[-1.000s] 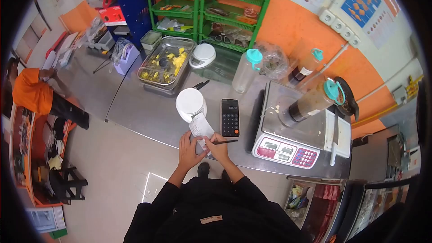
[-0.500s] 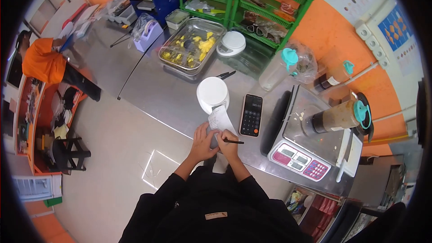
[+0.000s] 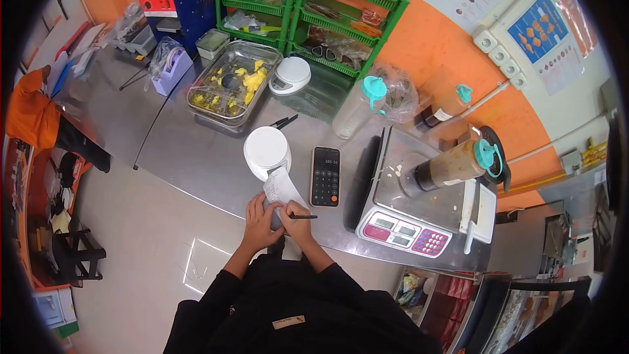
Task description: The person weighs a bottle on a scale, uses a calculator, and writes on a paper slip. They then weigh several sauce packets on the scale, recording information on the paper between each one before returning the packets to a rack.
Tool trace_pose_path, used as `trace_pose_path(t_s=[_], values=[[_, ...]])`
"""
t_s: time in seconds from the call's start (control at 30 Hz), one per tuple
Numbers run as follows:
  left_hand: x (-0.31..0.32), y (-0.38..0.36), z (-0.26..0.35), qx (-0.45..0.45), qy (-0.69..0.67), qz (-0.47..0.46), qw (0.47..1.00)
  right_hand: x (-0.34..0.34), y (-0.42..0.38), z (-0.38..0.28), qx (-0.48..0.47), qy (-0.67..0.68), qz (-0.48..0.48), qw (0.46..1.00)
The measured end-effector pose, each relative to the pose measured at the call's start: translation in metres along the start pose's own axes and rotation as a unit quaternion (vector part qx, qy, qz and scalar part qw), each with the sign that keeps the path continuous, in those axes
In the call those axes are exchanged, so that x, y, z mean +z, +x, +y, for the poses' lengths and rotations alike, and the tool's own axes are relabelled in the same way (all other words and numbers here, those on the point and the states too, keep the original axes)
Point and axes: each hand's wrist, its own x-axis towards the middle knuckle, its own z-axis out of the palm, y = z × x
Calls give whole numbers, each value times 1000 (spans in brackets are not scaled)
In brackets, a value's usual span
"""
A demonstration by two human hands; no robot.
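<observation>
R hand (image 3: 297, 219): closed, gripping slim black pen (image 3: 304, 217). Pen lies approx. crosswise, one end projecting past R side of hand. Contact btwn pen tip & paper hidden by fingers; can't tell.

L hand (image 3: 261, 221): fingers extended, set at lower L edge of narrow white paper slip w/ handwriting (image 3: 282, 187). Small grey obj. (image 3: 276, 221) shows btwn thumb & fingers; ID unclear. Can't tell whether L hand grips or only presses.

Paper slip pos.: front edge of grey stainless-steel table (image 3: 196, 167), btwn both hands & white round-top kitchen scale (image 3: 267, 149). Upper end of slip overlaps scale front in view; handwriting too small to read.

R of slip: black phone w/ calculator screen (image 3: 325, 177), face up, just beside, apart from hands. Behind round-top scale: two black pens (image 3: 285, 121), side by side. Farther back: rectangular clear tray w/ yellow pcs. (image 3: 217, 117), near second white kitchen scale (image 3: 290, 73).

R of phone: large counter scale w/ steel platform & red-white keypad panel (image 3: 405, 233); on platform, clear bottle w/ turquoise cap & dark contents (image 3: 449, 165). Far L: person in orange shirt (image 3: 31, 110), well apart.
</observation>
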Motion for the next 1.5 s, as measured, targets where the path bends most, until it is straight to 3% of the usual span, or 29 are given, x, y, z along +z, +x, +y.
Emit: trace_pose_path(t_s=[0.17, 0.37, 0.9, 1.17, 1.5], values=[[0, 0, -1, 1, 6, -5, 1000, -1, 1, 4, -10, -42, -9, 999], [-2, 1, 0, 10, 3, 4, 1000, 0, 2, -6, -4, -6, 36, 999], [-1, 0, -2, 2, 1, -3, 1000, 1, 3, -4, -15, 16, 27, 999], [-1, 1, -1, 0, -5, 0, 1000, 1, 3, 1, -7, -49, 44, 998], [-3, 2, -1, 7, -10, 9, 1000, 2, 3, 4, -16, -9, 37, 999]])
